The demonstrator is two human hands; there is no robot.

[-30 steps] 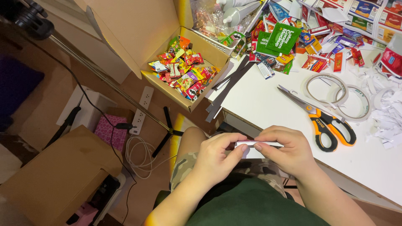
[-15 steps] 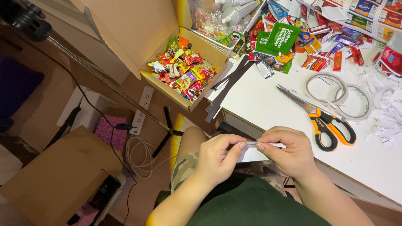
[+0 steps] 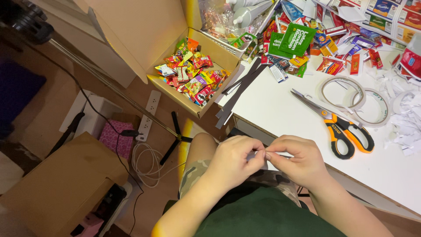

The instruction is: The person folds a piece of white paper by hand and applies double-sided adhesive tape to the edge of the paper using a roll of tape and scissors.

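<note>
Centrally, at the near edge of the white table (image 3: 280, 114): left hand (image 3: 232, 160) and right hand (image 3: 298, 162), fingertips meeting, both pinched on a small pale strip (image 3: 258, 154) held between them — mostly hidden by the fingers, so its kind cannot be told. The strip sits just off the table's edge, above the lap.

On the table, right of the hands: orange-and-black scissors (image 3: 340, 127), blades apart, lying flat; beside and partly under their blades, two rolls of clear tape (image 3: 355, 101), touching each other. Far right: heap of white paper scraps (image 3: 408, 118). Back of the table: spread of small coloured packets (image 3: 324, 48), with a green card (image 3: 294, 39) on top. Dark strips (image 3: 239, 90) overhang the table's left corner.

Left of the table: open cardboard box (image 3: 193, 74) holding many small bright wrappers — red, yellow, green. On the floor below: white power strip (image 3: 149, 115), coiled white cable (image 3: 147, 160), pink box (image 3: 116, 138), large closed brown carton (image 3: 61, 184).
</note>
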